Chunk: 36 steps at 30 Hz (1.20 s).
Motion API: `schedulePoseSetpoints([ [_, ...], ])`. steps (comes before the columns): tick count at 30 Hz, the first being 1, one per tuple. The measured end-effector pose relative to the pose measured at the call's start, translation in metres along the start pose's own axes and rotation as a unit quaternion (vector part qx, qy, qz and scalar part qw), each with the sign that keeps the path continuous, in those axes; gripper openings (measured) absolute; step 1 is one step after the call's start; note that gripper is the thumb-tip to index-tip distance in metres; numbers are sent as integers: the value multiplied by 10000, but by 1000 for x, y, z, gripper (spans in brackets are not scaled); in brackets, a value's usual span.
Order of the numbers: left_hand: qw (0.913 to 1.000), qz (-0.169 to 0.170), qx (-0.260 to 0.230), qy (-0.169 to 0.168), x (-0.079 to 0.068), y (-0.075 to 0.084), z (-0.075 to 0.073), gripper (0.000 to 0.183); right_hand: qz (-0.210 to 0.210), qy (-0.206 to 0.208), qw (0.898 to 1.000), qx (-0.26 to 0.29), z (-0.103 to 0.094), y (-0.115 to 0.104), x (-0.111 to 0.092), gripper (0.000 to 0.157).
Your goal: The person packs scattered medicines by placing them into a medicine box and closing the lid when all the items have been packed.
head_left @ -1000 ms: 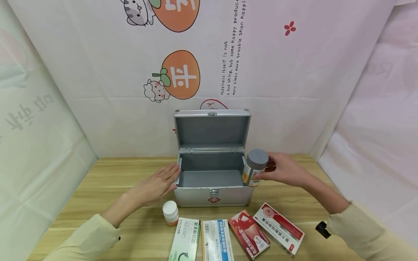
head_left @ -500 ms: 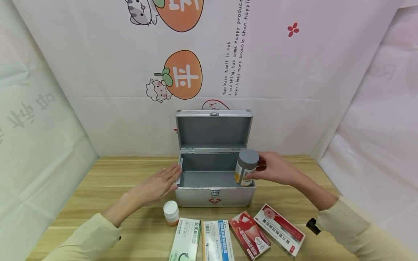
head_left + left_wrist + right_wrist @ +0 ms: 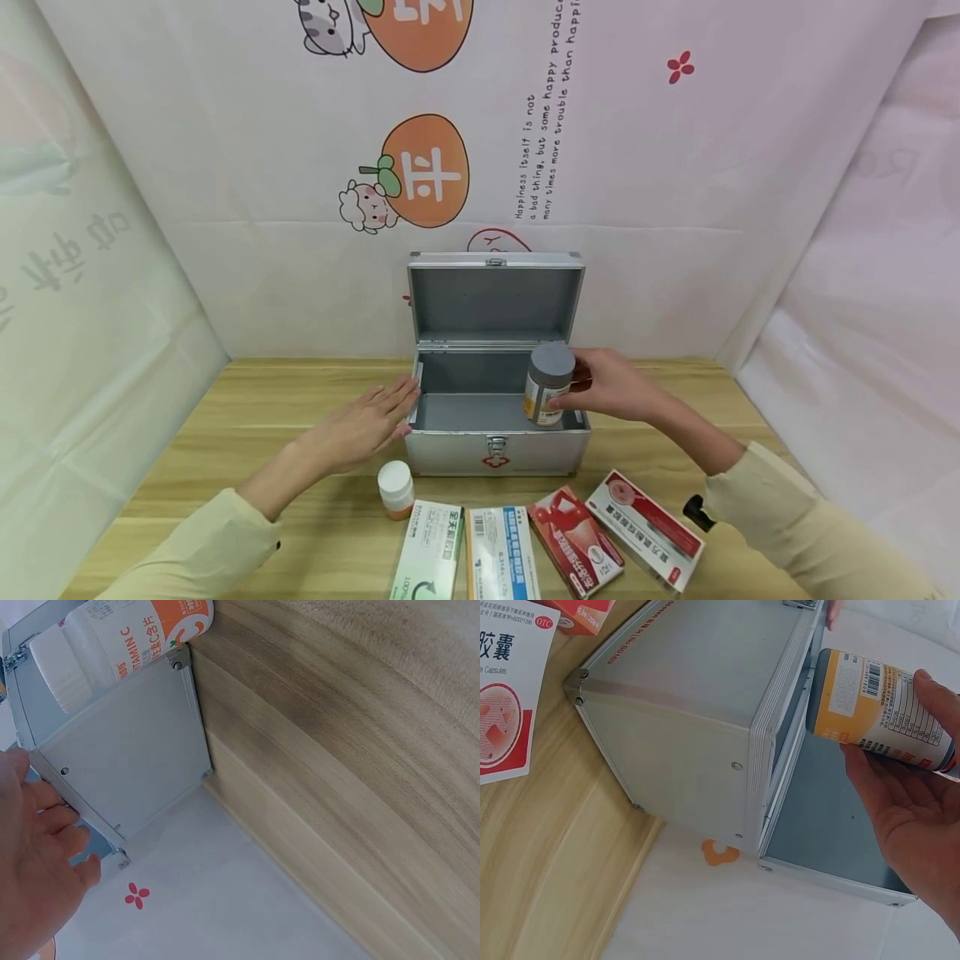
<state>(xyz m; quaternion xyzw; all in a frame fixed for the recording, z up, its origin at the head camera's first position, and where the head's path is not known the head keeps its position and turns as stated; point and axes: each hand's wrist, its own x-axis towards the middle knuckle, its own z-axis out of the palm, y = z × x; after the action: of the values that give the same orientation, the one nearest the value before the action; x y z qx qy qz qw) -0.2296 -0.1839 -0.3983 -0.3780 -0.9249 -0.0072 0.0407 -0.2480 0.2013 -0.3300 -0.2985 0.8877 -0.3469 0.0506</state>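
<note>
Gray-capped white-and-yellow bottle [image 3: 546, 387], roughly upright, above right half of open silver case [image 3: 450, 454]

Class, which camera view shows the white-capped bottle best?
The left wrist view: the white-capped bottle appears large there, with VITAMIN C readable, though the frame's top crops it. The head view shows it small, upright; the right wrist view doesn't show it.

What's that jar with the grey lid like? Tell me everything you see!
The jar is round and plastic-looking, with a wide grey lid on top. Its label is white and orange-yellow, with small print and a barcode. It's roughly upright, over the right part of the open metal box. The right hand grips it; nothing else visibly touches it.
</note>
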Motion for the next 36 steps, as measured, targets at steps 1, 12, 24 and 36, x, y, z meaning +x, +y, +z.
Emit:
schedulePoseSetpoints([
  [1, 10000, -1, -3, -2, 0, 0, 0, 60, -1, -7, 10000, 21, 1, 0, 1, 47],
  [12, 10000, -8, -1, -31, 0, 0, -2, 59, -94, -168, 9997, 118, 10, -4, 11, 49],
  [24, 9999, -51, -23, -102, 1, 0, -1, 61, -260, -301, 9990, 196, 19, -3, 31, 62],
  [36, 10000, -19, 14, -78, 1, -1, -1, 60, -517, -499, 9974, -67, 24, -7, 53, 61],
])
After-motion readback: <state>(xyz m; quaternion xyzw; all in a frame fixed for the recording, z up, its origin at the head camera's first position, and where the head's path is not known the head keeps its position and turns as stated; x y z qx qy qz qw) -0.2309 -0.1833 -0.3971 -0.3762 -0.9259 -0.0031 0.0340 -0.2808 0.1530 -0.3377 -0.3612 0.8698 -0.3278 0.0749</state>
